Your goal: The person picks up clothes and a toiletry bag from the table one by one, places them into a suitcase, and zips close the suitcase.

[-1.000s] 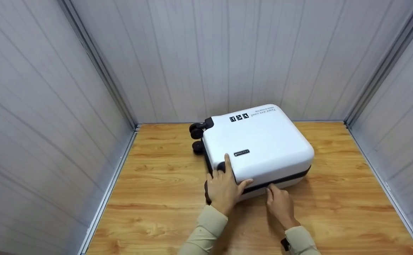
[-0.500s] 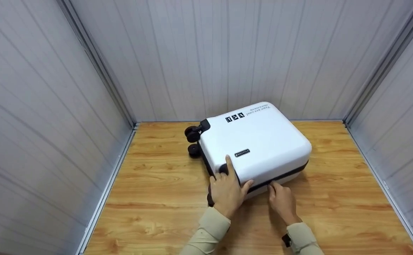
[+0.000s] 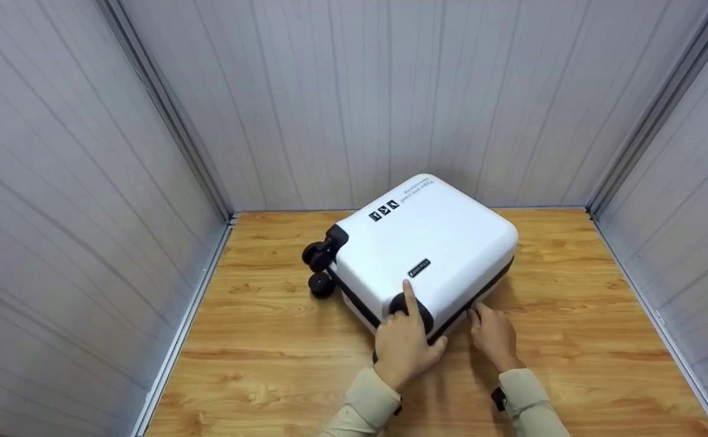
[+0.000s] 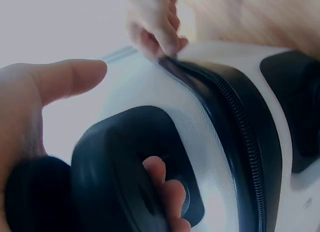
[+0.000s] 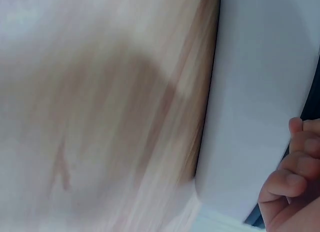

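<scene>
A white hard-shell suitcase (image 3: 445, 237) lies flat on the floor, its wheels to the left and its near corner toward me. My left hand (image 3: 403, 349) holds that corner, index finger stretched along the black corner guard. In the left wrist view, its other fingers (image 4: 172, 199) curl behind a black wheel (image 4: 117, 177) and the thumb stands apart. My right hand (image 3: 494, 335) is at the black zipper band (image 4: 245, 127) on the near side, thumb and fingertips pinching the zipper pull, which the fingers hide. In the right wrist view, curled fingers (image 5: 295, 177) lie against the band.
Wood-patterned floor (image 3: 256, 364) surrounds the suitcase. Pale panel walls (image 3: 354, 97) stand behind it and on both sides, with metal trim at the corners. The suitcase's far corner is close to the back wall. Two other wheels (image 3: 321, 284) jut out left.
The suitcase has turned counterclockwise, its wheeled end swinging left and toward me. My left hand has shifted right and nearer with the corner; my right hand has slid right and slightly away along the zipper.
</scene>
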